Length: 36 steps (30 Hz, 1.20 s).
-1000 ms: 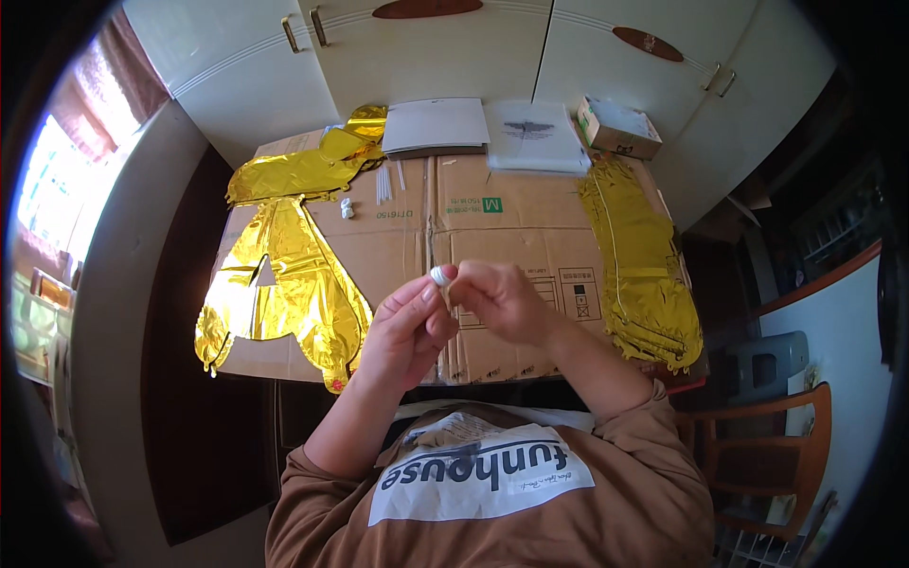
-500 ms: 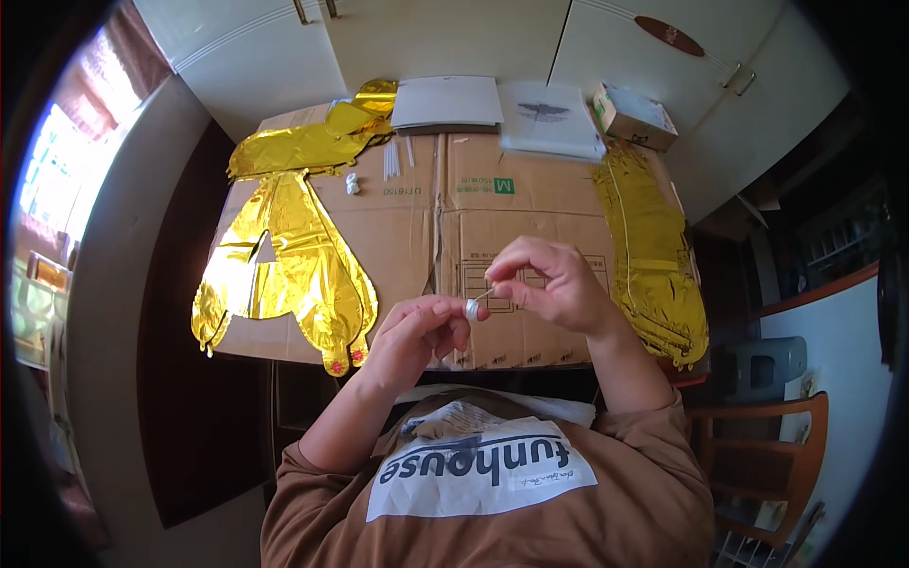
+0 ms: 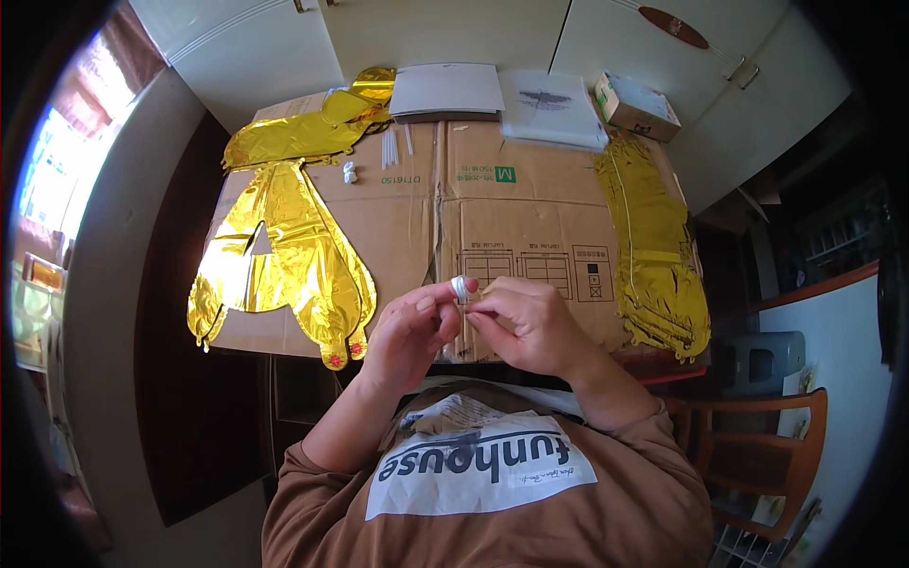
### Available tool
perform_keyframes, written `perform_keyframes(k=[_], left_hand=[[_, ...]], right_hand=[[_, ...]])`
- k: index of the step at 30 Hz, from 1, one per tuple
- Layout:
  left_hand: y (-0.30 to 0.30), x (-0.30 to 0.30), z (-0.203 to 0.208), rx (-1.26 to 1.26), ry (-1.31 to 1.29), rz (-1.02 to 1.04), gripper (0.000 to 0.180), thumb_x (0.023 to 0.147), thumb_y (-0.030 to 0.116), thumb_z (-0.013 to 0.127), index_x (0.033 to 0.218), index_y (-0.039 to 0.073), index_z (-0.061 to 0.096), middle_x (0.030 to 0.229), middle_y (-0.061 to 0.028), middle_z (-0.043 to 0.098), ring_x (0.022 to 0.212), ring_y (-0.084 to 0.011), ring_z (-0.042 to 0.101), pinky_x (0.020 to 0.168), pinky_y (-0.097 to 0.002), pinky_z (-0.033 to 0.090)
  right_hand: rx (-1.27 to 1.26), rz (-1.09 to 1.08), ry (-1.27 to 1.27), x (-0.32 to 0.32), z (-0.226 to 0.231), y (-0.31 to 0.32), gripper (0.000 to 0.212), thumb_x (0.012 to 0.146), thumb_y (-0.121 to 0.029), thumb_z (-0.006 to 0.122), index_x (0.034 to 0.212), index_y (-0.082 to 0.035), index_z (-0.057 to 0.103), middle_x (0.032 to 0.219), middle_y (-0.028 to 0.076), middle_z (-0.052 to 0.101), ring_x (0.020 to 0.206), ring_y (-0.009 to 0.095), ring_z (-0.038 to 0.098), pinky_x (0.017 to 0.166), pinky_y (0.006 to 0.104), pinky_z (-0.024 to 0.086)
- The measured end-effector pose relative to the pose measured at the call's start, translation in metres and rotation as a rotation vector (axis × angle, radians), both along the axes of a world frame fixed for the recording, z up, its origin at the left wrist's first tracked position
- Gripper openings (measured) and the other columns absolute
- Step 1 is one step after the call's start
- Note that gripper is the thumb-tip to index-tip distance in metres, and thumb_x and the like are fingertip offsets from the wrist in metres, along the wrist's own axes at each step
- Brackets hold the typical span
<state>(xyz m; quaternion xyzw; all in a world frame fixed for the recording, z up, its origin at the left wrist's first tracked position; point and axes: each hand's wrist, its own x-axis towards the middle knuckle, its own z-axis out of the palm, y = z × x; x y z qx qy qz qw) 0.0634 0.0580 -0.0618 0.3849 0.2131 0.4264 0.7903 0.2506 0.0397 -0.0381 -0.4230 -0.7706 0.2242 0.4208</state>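
My left hand (image 3: pixel 401 343) is over the near edge of the flattened cardboard (image 3: pixel 398 213), its index finger pointing out and the other fingers curled. Round that index fingertip sits a small coil of white ribbon (image 3: pixel 460 288). Close against it, my right hand (image 3: pixel 532 325) pinches a thin strand that comes off the coil; the strand is mostly hidden by the fingers. A flat gold foil balloon (image 3: pixel 322 275) shaped like a letter lies to the left of my hands. Behind it is another gold foil balloon (image 3: pixel 294 139), and a long folded one (image 3: pixel 653 260) lies at the right edge.
Small white ribbon rolls (image 3: pixel 349 172) and several thin white straws (image 3: pixel 389 149) lie at the back left. Along the back are white paper (image 3: pixel 445 90), a clear plastic bag (image 3: pixel 557 112) and a small open box (image 3: pixel 636 106). A wooden chair (image 3: pixel 753 414) stands at the right.
My right hand has come down and closer to the left fingertip, turning over with the strand. The left index finger has risen a little, with the coil still on it.
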Motion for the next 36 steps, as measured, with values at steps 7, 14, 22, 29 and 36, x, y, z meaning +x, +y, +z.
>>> perform_keyframes(k=[7,14,22,29,36], left_hand=[[-0.001,-0.005,-0.005,-0.028,-0.091,-0.109,0.047,0.093,0.036,0.041,0.11,-0.004,0.06,0.064,0.0005,0.045,0.056,-0.011,0.034,0.062,-0.0257,0.03],[-0.002,-0.006,-0.003,0.003,-0.128,-0.142,0.048,0.093,0.037,0.039,0.108,-0.003,0.061,0.064,0.0003,0.045,0.056,-0.0112,0.034,0.062,-0.0262,0.03],[-0.005,-0.003,-0.001,0.034,-0.078,-0.068,0.053,0.091,0.04,0.042,0.116,-0.004,0.059,0.065,-0.0002,0.046,0.056,-0.0102,0.035,0.061,-0.0242,0.029],[-0.019,0.002,0.007,0.022,0.044,0.045,0.06,0.089,0.042,0.044,0.124,-0.005,0.054,0.068,-0.0021,0.05,0.057,-0.0098,0.038,0.057,-0.0215,0.03],[-0.022,-0.025,0.006,-0.109,0.263,-0.213,0.046,0.095,0.032,0.035,0.106,-0.003,0.063,0.073,-0.0137,0.061,0.058,-0.0144,0.051,0.052,-0.0229,0.035]], right_hand=[[-0.049,0.048,0.229,0.04,0.015,0.022,0.008,0.081,-0.001,0.064,0.089,0.0,0.066,0.08,0.007,0.064,0.07,0.013,0.06,0.062,0.0242,0.048],[0.002,0.198,0.086,0.02,0.03,0.019,0.011,0.08,-0.002,0.066,0.091,-0.001,0.066,0.081,0.011,0.064,0.071,0.02,0.064,0.06,0.0284,0.049],[0.106,0.015,0.085,-0.003,-0.002,0.004,0.012,0.077,-0.005,0.07,0.085,-0.003,0.062,0.072,0.008,0.062,0.062,0.025,0.061,0.055,0.0327,0.048],[0.599,-0.125,-0.269,-0.006,0.003,-0.002,0.016,0.073,-0.01,0.071,0.075,-0.007,0.056,0.068,0.005,0.052,0.062,0.021,0.053,0.06,0.0335,0.043],[0.152,0.329,-0.187,0.01,0.018,0.003,0.022,0.07,-0.014,0.074,0.079,-0.007,0.056,0.071,0.004,0.053,0.068,0.022,0.055,0.064,0.0342,0.043]])
